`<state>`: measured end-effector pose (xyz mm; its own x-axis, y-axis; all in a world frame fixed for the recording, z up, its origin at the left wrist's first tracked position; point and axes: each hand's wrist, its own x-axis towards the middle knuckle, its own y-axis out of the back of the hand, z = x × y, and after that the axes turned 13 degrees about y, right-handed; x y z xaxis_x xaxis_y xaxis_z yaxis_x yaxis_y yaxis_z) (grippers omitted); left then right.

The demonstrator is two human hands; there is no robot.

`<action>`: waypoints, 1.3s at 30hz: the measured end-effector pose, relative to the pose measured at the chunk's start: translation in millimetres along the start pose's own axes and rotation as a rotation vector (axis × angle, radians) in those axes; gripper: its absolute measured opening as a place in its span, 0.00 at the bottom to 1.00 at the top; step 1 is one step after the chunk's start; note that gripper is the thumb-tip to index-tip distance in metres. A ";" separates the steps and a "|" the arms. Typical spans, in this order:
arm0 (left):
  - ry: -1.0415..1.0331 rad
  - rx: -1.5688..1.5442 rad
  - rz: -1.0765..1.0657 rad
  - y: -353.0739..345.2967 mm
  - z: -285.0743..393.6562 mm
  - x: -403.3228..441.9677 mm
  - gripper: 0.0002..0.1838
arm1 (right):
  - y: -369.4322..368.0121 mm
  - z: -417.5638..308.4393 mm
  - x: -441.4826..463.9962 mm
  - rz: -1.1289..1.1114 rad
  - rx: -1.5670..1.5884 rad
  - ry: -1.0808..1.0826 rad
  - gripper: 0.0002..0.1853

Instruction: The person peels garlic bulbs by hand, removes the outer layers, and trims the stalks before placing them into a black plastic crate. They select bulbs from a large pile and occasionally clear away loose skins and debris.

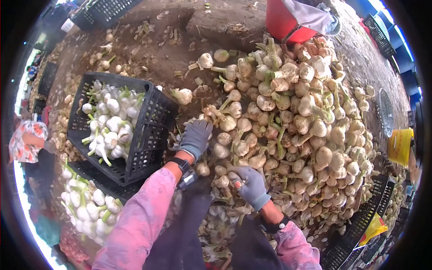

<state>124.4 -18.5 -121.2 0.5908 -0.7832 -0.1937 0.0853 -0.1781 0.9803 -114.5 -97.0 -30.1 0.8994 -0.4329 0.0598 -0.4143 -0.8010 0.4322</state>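
My left hand [196,138], in a grey glove, reaches down beside the black crate with its fingers curled over a garlic bulb [196,120], mostly hidden beneath them. Lower down, my right hand [253,188], also gloved, is closed at the near edge of a big heap of untrimmed garlic [310,130]. Whatever it grips is hidden, apart from a small pale and reddish bit at the fingers. Clean white garlic bulbs [112,121] fill part of the tilted black crate [150,130] on the left.
More white garlic [87,202] lies at the lower left. Behind the heap stands a red bucket [283,22] with a grey cloth. A yellow bucket [399,146] and another black crate [360,225] are on the right. Another person [29,139] is at the far left.
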 end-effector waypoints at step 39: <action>-0.215 -1.106 -0.073 86.2 62.5 -102.7 0.44 | 1.0 83.0 -29.6 0.298 0.975 -0.067 0.37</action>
<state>20.9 9.3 -19.1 0.4141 -0.8978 -0.1499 0.8407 0.3141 0.4412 -153.1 -119.3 -106.1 0.7443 -0.6676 -0.0186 -0.5797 -0.6320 -0.5143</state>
